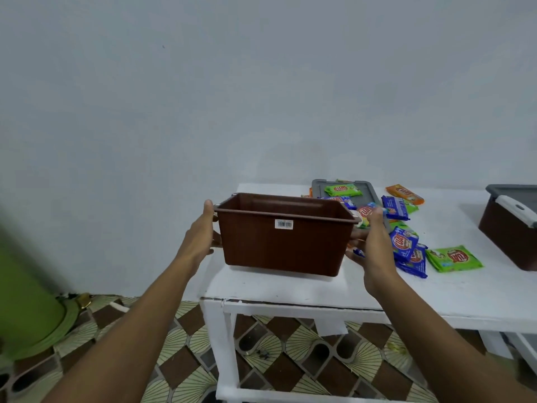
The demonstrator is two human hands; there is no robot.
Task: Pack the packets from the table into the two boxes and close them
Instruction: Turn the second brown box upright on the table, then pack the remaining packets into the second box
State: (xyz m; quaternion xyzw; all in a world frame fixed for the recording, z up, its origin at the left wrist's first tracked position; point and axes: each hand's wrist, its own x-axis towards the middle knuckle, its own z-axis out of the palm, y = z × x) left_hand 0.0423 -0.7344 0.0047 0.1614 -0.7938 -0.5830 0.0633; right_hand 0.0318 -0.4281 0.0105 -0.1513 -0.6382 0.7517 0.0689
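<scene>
An open, empty brown box [282,242] with a barcode sticker sits at the left end of the white table [290,289]. My left hand [200,237] grips its left side, thumb up at the rim. My right hand [374,248] holds the right side, fingers curled round the handle. Several packets lie to the right: green [454,258], blue [404,245], orange [404,194]. A grey lid [366,189] lies flat behind the box with packets on it. A second brown box [511,228], with a grey lid and white clasp, stands at the far right edge.
A plain pale wall rises behind the table. A green bin [26,295] stands on the patterned tile floor at the left. The table's front edge runs just below the box, with white legs underneath.
</scene>
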